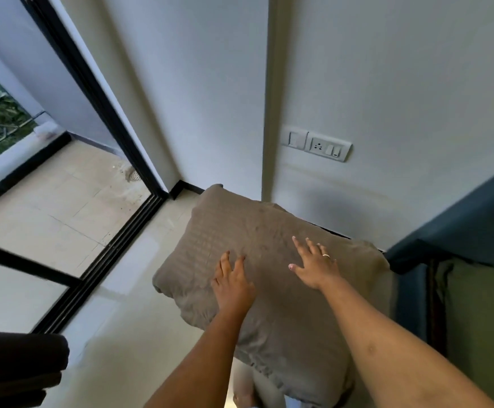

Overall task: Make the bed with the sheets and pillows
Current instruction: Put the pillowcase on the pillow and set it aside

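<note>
A grey-brown pillow (257,231) with a faint striped weave lies flat in the middle of the head view, beside the white wall. My left hand (232,282) rests on its near-left part with fingers spread and straight. My right hand (316,265), wearing a ring, lies flat on the pillow a little to the right, fingers spread too. Both palms touch the fabric without gripping it. What the pillow lies on is hidden beneath it. At the right edge a green sheet (487,325) covers the bed.
A dark teal headboard or bed frame (457,219) stands at the right against the wall. A switch and socket plate (316,144) is on the wall above the pillow. A sliding glass door track (116,254) runs at the left. Dark folded fabric (16,369) lies at the bottom left.
</note>
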A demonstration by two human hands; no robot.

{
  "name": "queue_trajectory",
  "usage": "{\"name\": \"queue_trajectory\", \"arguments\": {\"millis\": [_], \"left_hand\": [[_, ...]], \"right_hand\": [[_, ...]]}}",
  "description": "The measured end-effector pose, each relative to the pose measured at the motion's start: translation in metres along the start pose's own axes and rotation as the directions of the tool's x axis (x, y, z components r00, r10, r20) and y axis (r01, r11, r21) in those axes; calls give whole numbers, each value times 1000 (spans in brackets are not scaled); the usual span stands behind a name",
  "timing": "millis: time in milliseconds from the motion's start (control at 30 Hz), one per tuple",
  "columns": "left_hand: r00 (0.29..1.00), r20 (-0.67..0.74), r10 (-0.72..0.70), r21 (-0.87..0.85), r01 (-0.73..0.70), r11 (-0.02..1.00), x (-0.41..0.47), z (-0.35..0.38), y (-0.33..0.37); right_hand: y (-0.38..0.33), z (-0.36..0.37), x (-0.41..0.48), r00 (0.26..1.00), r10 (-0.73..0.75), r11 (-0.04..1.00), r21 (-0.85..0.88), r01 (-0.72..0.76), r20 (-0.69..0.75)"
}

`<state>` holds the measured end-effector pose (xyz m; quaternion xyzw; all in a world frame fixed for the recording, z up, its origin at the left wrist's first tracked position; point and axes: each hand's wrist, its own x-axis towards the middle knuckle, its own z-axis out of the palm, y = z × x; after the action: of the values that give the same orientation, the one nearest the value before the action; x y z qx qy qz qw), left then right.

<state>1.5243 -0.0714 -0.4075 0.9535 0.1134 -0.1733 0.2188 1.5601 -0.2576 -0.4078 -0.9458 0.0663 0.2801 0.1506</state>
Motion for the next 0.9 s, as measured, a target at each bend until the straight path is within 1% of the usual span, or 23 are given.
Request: {"name": "queue_trajectory", "arguments": {"millis": [167,333,400,467,533,600,733,833,900], "left_hand": [[994,72,88,32,-90,995,-14,4,12],[949,200,245,99,-268,958,-41,20,48],[910,264,320,118,-360,925,-54,29,66],[856,326,401,137,-462,876,-68,39,83],[811,373,450,148,-531,834,-79,46,98],[776,415,475,158,-575,803,-92,57,112],[719,472,510,164,-640,751,-127,88,133],[665,531,525,159,-687,709,-170,117,146],[608,593,528,140,-723,676,-209,137,154]], "right_hand": [[24,7,-37,994,110,990,89,-109,-7],[73,12,-90,965,260,948,200,-248,-38],[95,12,-112,944,330,908,283,-309,-29],[115,12,-132,922,386,864,359,-352,-25],[132,12,-147,910,413,847,379,-373,-28],[151,16,-165,901,432,831,401,-386,-29],[188,34,-210,890,456,797,439,-415,14],[220,54,-257,875,481,742,502,-444,64],[243,72,-296,856,508,693,545,-472,96]]}}
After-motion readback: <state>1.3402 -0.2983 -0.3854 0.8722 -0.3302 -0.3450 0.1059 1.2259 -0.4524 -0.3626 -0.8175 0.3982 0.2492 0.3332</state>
